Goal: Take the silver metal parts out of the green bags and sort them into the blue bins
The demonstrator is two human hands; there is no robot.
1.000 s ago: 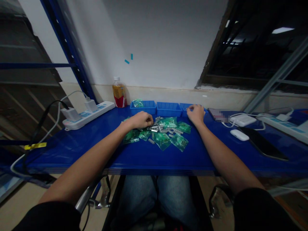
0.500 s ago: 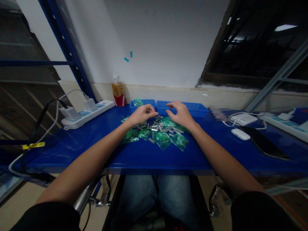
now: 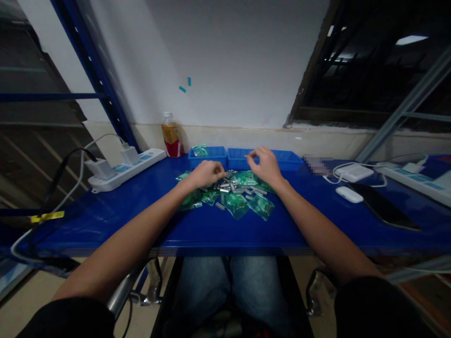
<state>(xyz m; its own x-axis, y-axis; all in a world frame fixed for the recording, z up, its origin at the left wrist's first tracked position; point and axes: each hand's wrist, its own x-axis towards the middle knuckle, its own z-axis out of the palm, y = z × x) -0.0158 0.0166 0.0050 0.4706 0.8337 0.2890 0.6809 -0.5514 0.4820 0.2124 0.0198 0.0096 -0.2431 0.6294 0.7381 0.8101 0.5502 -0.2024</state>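
Observation:
My left hand is low over the left side of a pile of small silver metal pieces. Its thumb and fingers are pinched together, and whatever may be between them is too small to make out. Above the pile's far right side, in front of the right blue bin, is my right hand. Its thumb and index finger come together at the tips; I cannot make out what they hold. Small clear bags with green contents lie among and around the metal pieces, partly hidden by both hands.
A left blue bin holds a green bag. Beside it stands a drink bottle. A power strip with chargers sits at left. A white earbud case, a black phone and cables lie at right.
My left hand has dipped slightly toward the metal pieces, its fingers pinching lower. The right hand's thumb and index finger, apart before, have closed together. The view has shifted a little.

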